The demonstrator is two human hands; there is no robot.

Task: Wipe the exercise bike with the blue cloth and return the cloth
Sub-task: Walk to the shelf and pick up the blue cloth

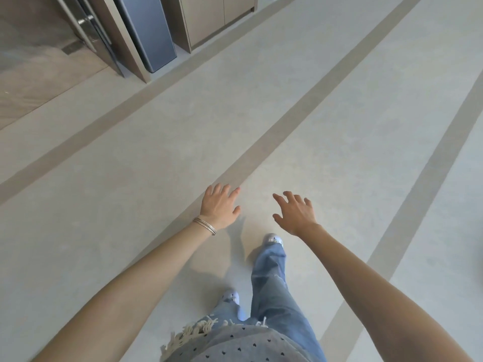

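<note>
Fringed top (235, 343) at 6 o'clock — left hand (219, 206) and right hand (296, 214) hover over floor (156, 152), fingers spread, palms down — cabinet (209, 19) at 12.

- Thin silver bangles (204, 226), two or three of them, ring the wrist of the left hand (219, 205), left of centre.
- Both forearms are bare.
- A grey-blue top (235, 346) at the bottom edge is dotted with small dark hearts, with a cream fringe (188, 333) along its hem.
- Light blue, wide-legged jeans (271, 283).
- Pale shoes (273, 239), perhaps printed.
</note>
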